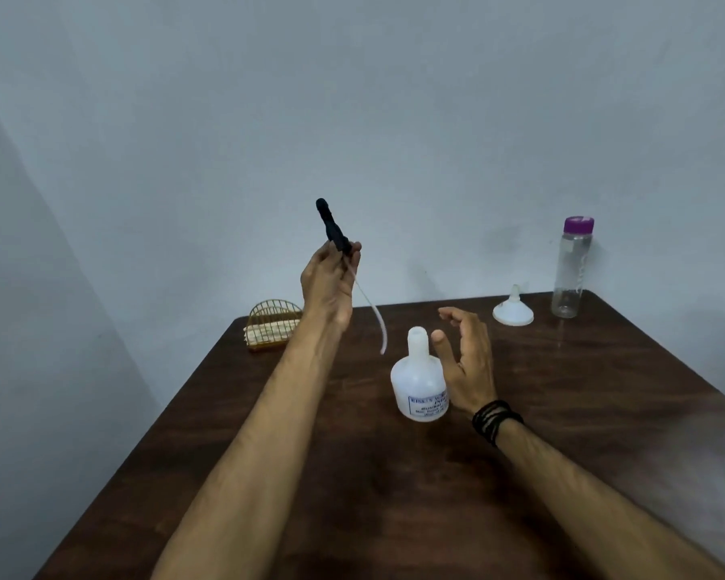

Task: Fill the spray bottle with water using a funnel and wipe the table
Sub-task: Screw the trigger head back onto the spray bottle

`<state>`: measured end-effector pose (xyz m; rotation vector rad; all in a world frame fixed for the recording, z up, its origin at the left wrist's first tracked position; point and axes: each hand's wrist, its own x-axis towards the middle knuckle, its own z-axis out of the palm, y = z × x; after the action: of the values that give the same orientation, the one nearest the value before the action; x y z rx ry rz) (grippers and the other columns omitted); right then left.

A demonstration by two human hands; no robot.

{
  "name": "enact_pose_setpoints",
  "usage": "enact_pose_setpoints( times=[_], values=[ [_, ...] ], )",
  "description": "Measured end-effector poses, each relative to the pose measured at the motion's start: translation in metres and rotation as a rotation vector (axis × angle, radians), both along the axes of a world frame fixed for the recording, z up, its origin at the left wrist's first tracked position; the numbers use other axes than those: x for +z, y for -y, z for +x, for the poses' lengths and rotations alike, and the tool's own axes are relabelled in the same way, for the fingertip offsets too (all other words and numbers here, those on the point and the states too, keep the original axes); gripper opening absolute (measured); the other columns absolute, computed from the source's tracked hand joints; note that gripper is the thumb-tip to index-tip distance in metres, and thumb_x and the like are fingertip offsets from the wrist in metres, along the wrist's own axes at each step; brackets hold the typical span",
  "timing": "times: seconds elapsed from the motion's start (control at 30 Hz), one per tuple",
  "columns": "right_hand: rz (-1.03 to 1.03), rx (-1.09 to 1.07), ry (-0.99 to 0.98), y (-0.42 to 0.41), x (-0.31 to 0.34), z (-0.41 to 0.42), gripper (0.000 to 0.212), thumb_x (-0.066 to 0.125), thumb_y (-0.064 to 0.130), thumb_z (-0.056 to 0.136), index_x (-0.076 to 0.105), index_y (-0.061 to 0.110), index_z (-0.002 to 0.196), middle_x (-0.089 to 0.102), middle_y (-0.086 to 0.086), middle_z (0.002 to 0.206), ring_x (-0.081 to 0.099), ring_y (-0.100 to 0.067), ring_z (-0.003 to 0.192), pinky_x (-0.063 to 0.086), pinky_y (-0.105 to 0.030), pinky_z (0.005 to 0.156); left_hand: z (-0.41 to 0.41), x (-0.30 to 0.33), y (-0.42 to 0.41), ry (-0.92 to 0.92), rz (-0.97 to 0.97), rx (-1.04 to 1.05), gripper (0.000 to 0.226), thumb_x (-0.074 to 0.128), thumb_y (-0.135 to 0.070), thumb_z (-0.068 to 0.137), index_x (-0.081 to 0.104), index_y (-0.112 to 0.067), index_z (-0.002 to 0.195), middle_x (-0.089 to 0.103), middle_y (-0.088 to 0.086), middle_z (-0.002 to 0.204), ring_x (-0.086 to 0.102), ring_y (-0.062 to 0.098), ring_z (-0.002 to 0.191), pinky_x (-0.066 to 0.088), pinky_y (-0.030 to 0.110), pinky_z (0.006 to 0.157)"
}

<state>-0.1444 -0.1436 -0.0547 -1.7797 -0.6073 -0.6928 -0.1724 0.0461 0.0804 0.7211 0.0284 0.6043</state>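
Head view: dark wood table [561, 433] against a plain blue-grey wall [352, 98]. Left hand [327, 282] pinches the black sprayer top [331, 226], raised, tube [373, 316] dangling; right hand [467, 362] relaxed, empty. Uncapped spray bottle [419, 378] just left of right fingers [451, 316]; funnel [513, 309] and water bottle [571, 267] beyond them.

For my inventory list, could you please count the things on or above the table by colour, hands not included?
White: 2, the spray bottle and the funnel
Black: 1, the spray head with its white tube, held by the left hand
Clear with purple cap: 1, the water bottle
Gold: 1, the wire holder
Total: 5
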Motion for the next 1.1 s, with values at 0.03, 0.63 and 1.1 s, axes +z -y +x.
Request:
enact_pose_setpoints(
  times=[0.03, 0.63, 1.1],
  values=[
    [-0.014, -0.014, 0.052, -0.002, 0.011, 0.0, 0.045, 0.041, 0.055, 0.093, 0.062, 0.024, 0.116, 0.058, 0.014, 0.114, 0.049, -0.005, 0.106, 0.035, -0.03, 0.094, 0.001, 0.006, 0.006, 0.041, -0.004, -0.016, 0.014, 0.052, 0.005, 0.1, 0.058, 0.004, 0.113, 0.069, 0.015, 0.086, 0.074, 0.022, 0.078, 0.061, 0.027, 0.075],
    [0.001, 0.298, -0.186, 0.001, 0.063, 0.011, 0.001, 0.067, 0.021, 0.093, 0.067, 0.021, 0.092, 0.072, 0.004, 0.081, 0.067, -0.011, 0.087, 0.053, -0.027, 0.085, 0.027, 0.037, 0.04, 0.148, 0.058, 0.017, 0.04, 0.058, -0.004, 0.1, 0.047, 0.008, 0.136, 0.065, 0.018, 0.104, 0.074, 0.019, 0.08, 0.061, 0.029, 0.087],
    [-0.099, 0.206, -0.206, -0.001, 0.035, 0.014, 0.006, 0.069, 0.021, 0.091, 0.071, 0.015, 0.09, 0.066, 0.007, 0.091, 0.06, -0.009, 0.091, 0.046, -0.014, 0.079, 0.019, 0.006, 0.04, -0.05, 0.343, 0.092, 0.026, 0.06, -0.004, 0.099, 0.06, 0.004, 0.123, 0.071, 0.01, 0.096, 0.072, 0.02, 0.09, 0.058, 0.029, 0.092]
  ],
)
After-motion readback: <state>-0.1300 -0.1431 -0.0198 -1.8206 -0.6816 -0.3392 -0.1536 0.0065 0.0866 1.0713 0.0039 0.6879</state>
